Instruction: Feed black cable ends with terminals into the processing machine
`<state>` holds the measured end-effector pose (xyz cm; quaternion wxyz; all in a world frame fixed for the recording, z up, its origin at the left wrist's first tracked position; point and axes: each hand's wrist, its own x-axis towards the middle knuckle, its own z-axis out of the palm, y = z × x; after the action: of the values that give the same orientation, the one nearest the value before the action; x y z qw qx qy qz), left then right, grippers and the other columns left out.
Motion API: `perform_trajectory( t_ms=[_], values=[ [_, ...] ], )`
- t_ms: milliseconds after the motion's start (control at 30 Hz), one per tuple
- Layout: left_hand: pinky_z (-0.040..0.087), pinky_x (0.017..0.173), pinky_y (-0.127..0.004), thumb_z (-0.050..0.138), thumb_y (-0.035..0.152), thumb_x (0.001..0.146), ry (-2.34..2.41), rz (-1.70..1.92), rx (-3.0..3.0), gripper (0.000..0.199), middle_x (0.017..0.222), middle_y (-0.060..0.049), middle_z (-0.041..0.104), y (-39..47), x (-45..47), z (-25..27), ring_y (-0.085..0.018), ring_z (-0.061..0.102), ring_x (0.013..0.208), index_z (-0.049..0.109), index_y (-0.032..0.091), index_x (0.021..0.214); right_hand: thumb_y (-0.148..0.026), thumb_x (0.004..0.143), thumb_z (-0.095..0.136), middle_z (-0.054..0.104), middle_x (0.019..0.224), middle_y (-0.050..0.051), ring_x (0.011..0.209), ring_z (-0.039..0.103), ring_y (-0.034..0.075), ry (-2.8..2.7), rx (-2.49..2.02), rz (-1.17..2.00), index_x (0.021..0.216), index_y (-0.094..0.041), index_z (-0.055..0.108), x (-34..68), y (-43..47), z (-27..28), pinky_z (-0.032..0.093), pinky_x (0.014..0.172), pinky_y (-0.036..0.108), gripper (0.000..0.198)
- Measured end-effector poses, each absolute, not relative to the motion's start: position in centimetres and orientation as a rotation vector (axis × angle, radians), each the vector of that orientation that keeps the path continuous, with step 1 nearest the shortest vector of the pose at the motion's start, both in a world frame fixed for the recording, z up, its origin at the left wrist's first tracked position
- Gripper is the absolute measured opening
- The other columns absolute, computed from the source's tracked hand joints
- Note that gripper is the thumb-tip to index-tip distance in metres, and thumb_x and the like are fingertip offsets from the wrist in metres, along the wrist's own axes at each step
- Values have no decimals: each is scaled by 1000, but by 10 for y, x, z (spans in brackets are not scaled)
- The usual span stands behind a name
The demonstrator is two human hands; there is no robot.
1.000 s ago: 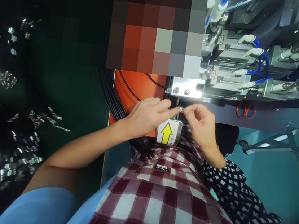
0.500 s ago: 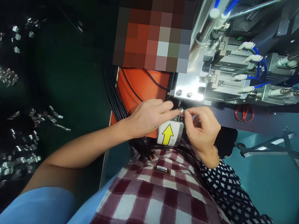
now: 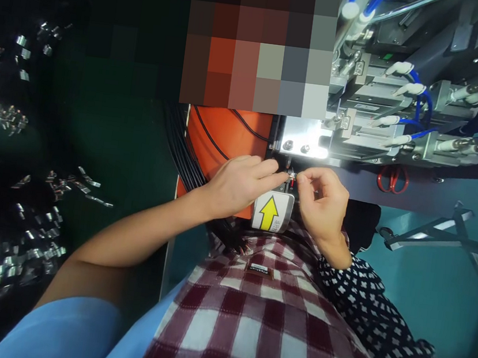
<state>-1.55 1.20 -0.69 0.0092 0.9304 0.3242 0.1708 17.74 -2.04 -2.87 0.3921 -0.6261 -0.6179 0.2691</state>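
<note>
My left hand (image 3: pixel 240 186) comes in from the left with its fingers bent and pinched, tips at a small shiny metal part (image 3: pixel 293 176) on the machine. From the other side my right hand (image 3: pixel 323 204) brings its thumb and forefinger together close by the same part. What lies inside either pinch is too small or hidden to tell. Just below the fingertips sits a plate with a yellow arrow sticker (image 3: pixel 268 212). Black cables (image 3: pixel 189 161) run over an orange surface (image 3: pixel 232 129) and pass under my left hand and wrist.
Metal cylinders with white fittings and blue tubes (image 3: pixel 375 97) fill the upper right. A bright bracket (image 3: pixel 303 137) overhangs my fingertips. Red-handled scissors (image 3: pixel 393 179) lie right of my right hand. Many loose metal pieces (image 3: pixel 39 247) are scattered at the left. The top middle is pixelated.
My right hand has turned slightly, and its fingertips have drawn a little away from the metal part. My left hand stays nearly still. The view has shifted slightly.
</note>
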Motion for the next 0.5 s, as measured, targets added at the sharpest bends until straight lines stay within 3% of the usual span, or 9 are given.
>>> perform_trajectory(
  t_ms=[233,500],
  values=[
    [40,59,-28,36,22,102,1008,490,2894,31,76,-3,61,12,-16,-7,-14,53,66,65,18,110,-29,89,57,64,75,1,62,57,14,-1443,-1626,961,81,-21,60,179,-22,-31,47,60,28,12],
    [38,58,-28,38,19,101,1048,477,2924,29,77,-3,63,10,-14,-5,-14,53,66,67,17,106,-27,87,59,67,74,2,60,58,14,-1467,-1733,1046,78,-18,63,188,-18,-27,46,59,28,13]
  ],
)
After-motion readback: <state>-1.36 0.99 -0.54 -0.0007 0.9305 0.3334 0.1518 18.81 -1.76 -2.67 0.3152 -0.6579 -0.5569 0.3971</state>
